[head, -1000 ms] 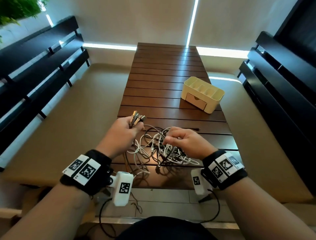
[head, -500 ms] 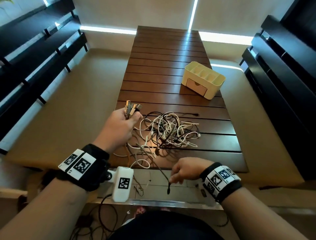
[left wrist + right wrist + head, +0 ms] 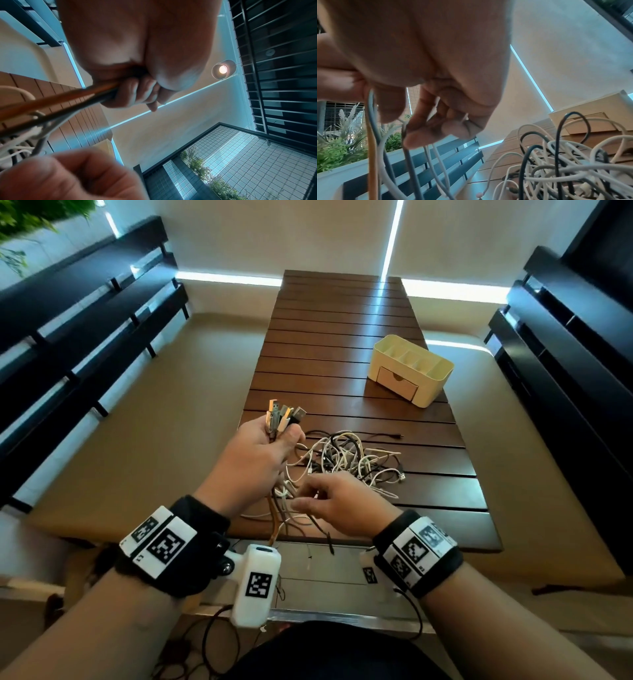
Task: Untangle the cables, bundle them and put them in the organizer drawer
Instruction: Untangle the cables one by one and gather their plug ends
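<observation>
My left hand is raised over the table's near left and grips a bunch of USB plugs, which stick up out of the fist. Their cords run down from the curled fingers. My right hand is just below and pinches a few of these hanging strands between thumb and fingers. One dark cable end dangles past the table edge. The tangled pile of white and dark cables lies on the wood beyond both hands. The cream organizer stands farther right with its drawer closed.
The slatted wooden table stretches away from me. Beige cushions flank it, with dark slatted benches at the left and right. Loose wires lie on the floor by my legs.
My right hand, which had drawn a dark cable end back past the near edge, has returned up to the strands under my left hand. The left hand still holds the plugs.
</observation>
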The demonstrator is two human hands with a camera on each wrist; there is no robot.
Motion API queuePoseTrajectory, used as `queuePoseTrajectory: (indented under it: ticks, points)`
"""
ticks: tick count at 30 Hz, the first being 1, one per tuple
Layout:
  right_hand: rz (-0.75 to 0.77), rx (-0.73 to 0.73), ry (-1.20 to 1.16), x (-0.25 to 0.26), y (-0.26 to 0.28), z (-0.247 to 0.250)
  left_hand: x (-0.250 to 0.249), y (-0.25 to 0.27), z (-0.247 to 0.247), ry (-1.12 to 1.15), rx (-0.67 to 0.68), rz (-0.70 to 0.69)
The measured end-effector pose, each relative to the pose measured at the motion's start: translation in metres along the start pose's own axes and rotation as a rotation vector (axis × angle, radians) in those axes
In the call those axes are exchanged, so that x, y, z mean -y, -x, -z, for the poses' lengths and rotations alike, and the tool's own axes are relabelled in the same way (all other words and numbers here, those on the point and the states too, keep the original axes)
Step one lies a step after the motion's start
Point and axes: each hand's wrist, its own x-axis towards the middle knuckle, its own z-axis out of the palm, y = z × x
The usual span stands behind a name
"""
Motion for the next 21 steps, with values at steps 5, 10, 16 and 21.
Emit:
queuePoseTrajectory:
  ticks: [5,10,16,21]
  points:
    - [-0.038,-0.258,-0.062,-0.001,0.001,0.016,0.004,0.007,0.009,0.017,0.027,0.021]
    - [-0.356,-0.252,0.177,-0.049,0.01,0.028,-0.002,0.009,0.031,0.094,-0.04,-0.016]
    - [-0.621,0.649,0.476,-0.085,0.047,0.014,-0.01,0.002,0.067,0.145,-0.201,-0.068]
    - [-0.445,0.435,0.378,-0.055,0.036,0.021,-0.009,0.001,0.04,0.203,-0.119,-0.024]
